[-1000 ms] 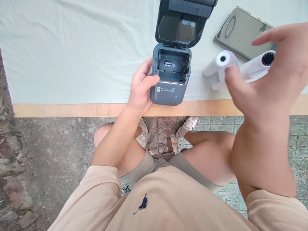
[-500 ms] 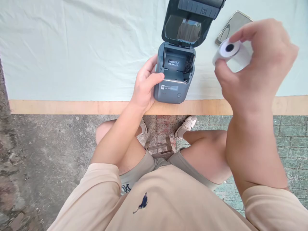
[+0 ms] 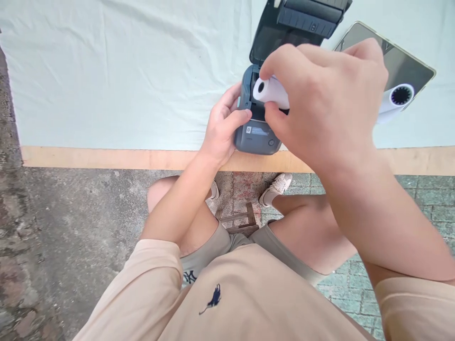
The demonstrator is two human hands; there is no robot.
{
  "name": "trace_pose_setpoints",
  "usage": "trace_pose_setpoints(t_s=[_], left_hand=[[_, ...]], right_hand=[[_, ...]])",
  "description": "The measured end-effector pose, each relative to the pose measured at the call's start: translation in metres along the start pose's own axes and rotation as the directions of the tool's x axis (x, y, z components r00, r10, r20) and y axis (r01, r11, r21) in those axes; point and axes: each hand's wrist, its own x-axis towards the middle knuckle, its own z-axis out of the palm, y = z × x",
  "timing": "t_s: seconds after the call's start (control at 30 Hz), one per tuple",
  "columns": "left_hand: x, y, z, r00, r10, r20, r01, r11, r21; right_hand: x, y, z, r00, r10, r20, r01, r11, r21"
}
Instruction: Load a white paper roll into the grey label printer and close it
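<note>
A dark grey label printer (image 3: 258,137) rests near the table's front edge, its hinged lid (image 3: 272,35) swung up and back. My left hand (image 3: 223,123) grips the printer's left side, thumb on the rim of the open bay. Between the thumb and fingers of my right hand (image 3: 327,94) is a white paper roll (image 3: 275,93), held at the mouth of the bay. The roll's near end shows a dark core hole. My right hand covers the roll's other end and much of the bay, so I cannot tell how deep it sits.
Behind my right hand lies a tablet-like device (image 3: 401,59) with a glossy dark face. A second white roll (image 3: 384,106) with a toothed black core stands by its corner. A pale cloth (image 3: 124,80) covers the table, leaving a bare wooden front edge (image 3: 106,156).
My right hand has carried the paper roll leftward from beside the printer to its open bay. The tablet-like device and second roll now show more. My left hand keeps its hold on the printer.
</note>
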Motion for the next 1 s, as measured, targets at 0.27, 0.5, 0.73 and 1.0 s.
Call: trace_pose_setpoints(t_s=[0.27, 0.5, 0.73, 1.0], left_hand=[[0.002, -0.002, -0.002, 1.0, -0.023, 0.015, 0.024, 0.999, -0.032], [0.002, -0.004, -0.001, 1.0, 0.003, 0.016, -0.004, 0.999, 0.033], [0.003, -0.006, -0.003, 1.0, 0.01, 0.009, -0.01, 1.0, -0.005], [-0.001, -0.002, -0.001, 0.999, 0.014, 0.034, -0.014, 1.0, 0.0]], right_hand=[[0.01, -0.011, -0.013, 0.991, 0.017, 0.136, -0.009, 0.998, -0.058], [0.011, -0.007, -0.007, 0.991, -0.003, 0.132, 0.012, 0.998, -0.067], [-0.021, 0.011, 0.0, 0.996, 0.058, -0.065, -0.05, 0.993, 0.106], [-0.047, 0.001, 0.028, 0.984, -0.093, -0.15, 0.141, 0.926, 0.35]])
